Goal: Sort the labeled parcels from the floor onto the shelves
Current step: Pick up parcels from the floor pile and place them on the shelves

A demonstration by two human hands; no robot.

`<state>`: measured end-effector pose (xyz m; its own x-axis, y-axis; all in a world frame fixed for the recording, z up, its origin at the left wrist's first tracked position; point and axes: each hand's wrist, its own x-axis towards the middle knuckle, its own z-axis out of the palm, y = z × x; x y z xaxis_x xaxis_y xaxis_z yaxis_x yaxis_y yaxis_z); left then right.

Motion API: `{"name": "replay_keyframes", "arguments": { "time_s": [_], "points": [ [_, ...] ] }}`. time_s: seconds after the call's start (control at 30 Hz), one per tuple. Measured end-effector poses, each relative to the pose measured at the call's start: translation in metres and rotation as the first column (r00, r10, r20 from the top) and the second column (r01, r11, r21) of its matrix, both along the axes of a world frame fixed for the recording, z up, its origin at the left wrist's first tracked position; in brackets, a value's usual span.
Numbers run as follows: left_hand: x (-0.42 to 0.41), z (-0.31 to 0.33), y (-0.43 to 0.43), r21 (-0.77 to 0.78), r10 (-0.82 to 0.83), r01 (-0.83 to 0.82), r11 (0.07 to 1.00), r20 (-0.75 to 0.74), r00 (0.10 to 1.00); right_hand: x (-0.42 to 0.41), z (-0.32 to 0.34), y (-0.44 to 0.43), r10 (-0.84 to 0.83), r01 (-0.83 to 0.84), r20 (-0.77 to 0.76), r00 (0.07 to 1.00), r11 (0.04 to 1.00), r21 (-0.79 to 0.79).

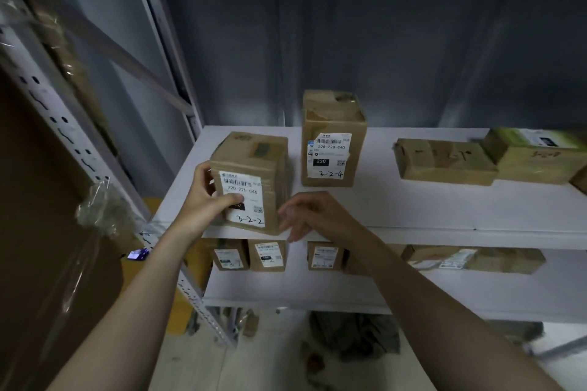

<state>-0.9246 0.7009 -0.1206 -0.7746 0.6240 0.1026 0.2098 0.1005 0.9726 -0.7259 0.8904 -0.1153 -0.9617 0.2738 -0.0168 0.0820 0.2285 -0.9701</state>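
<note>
white shelf [413, 206] | left hand [206, 200] grip clamped on parcel 3-2-2 [251, 165] | right hand [313, 213] grip apart, just beside it

The left hand [206, 200] and the right hand [314, 213] are bare, and so are the left forearm [146, 295] and the right forearm [428, 311] as far as the frame's lower edge. Wrists slim, fingers long; finer detail is too blurred to tell
</note>
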Motion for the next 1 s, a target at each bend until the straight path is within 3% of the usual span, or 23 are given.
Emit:
{"name": "replay_keyframes", "arguments": {
  "time_s": [0.17,0.3,0.53,0.87,1.0],
  "points": [
    [0.005,-0.011,0.012,-0.029,0.095,-0.096,0.995,-0.038,0.995,-0.022,-0.001,-0.013,0.077,-0.075,0.029,0.997,0.994,-0.074],
    [0.007,-0.012,0.026,-0.025,0.11,-0.111,0.994,-0.038,0.993,-0.047,-0.01,-0.018,0.151,-0.151,0.099,0.984,0.988,-0.008],
    [0.0,-0.008,0.039,-0.029,0.247,-0.245,0.969,0.117,0.962,-0.099,-0.005,-0.005,-0.052,0.054,0.138,0.989,0.998,-0.013],
    [0.013,-0.001,0.029,0.005,0.266,-0.277,0.961,0.258,0.929,-0.138,0.015,0.01,-0.153,0.141,0.217,0.964,0.987,0.072],
    [0.037,-0.001,0.039,-0.026,0.206,-0.205,0.978,0.202,0.958,-0.098,0.01,0.023,-0.218,0.208,0.054,0.975,0.968,0.139]
  ]
}}
